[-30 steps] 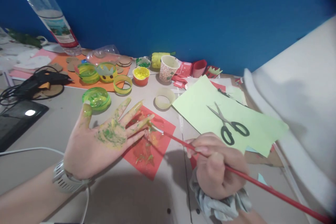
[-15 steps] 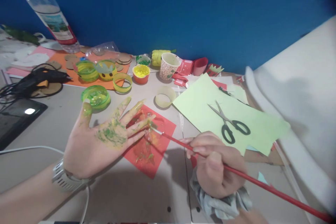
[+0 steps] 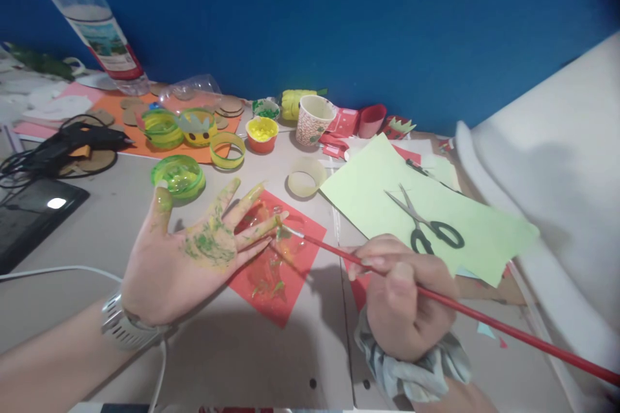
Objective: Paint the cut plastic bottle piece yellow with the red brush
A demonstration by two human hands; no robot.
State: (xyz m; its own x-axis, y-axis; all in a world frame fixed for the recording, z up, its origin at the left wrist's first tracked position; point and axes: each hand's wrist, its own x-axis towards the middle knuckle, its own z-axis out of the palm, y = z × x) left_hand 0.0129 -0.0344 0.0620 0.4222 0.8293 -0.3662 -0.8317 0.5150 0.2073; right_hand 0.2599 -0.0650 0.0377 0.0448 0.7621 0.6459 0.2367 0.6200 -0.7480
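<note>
Head view, slender paintbrush (image 3: 479, 316), paint-smeared hand (image 3: 194, 255)

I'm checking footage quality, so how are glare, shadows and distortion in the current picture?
Head view: bright glare spot on the black device; head view: soft shadow on the table below the left hand; head view: bottle leans outward near the edge, top right corner darkened.

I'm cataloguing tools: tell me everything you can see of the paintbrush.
The paintbrush has a long red handle, a silvery, metal-looking collar and a paint-covered tip. The right hand grips the handle, which slants off the picture's right edge. The tip appears to touch a finger of the left hand, over the red paper.
</note>
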